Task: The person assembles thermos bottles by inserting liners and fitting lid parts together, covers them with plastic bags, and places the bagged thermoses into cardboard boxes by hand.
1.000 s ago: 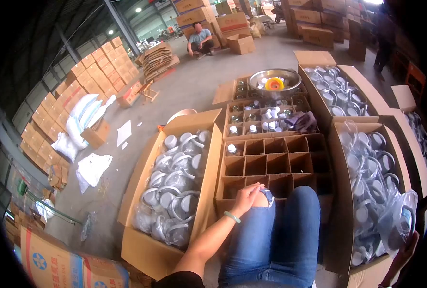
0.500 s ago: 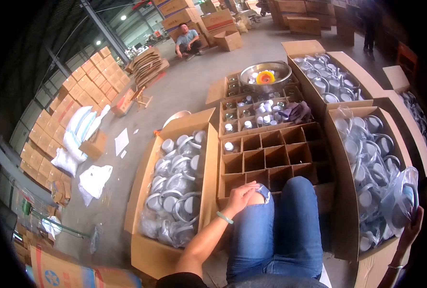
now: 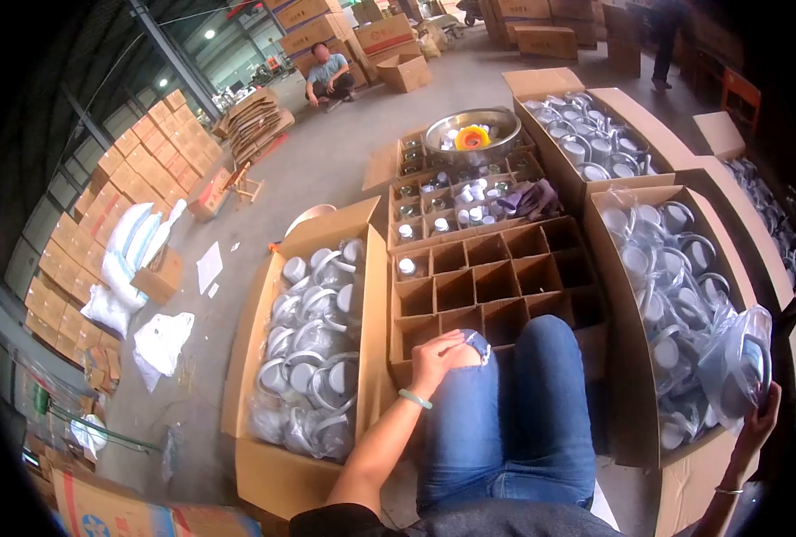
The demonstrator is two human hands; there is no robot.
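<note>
My left hand lies on my left knee, its fingers stretched out over the ripped denim and holding nothing. At the far right my right hand grips the edge of a plastic-bagged clear container with a grey rim. That container is tilted over the front of the right carton, which is full of similar bagged pieces with grey round lids. Before my knees stands a divided carton, with a white-capped bottle in one back-left cell.
On my left an open carton holds more grey-lidded pieces. Beyond the divided carton are more bottles, a dark cloth and a metal basin. A person squats by stacked boxes; another person stands at back right.
The whole view has shifted slightly as my head turned. My left hand stays on the knee, and my right hand keeps its hold on the bagged container, which has tilted a little.
</note>
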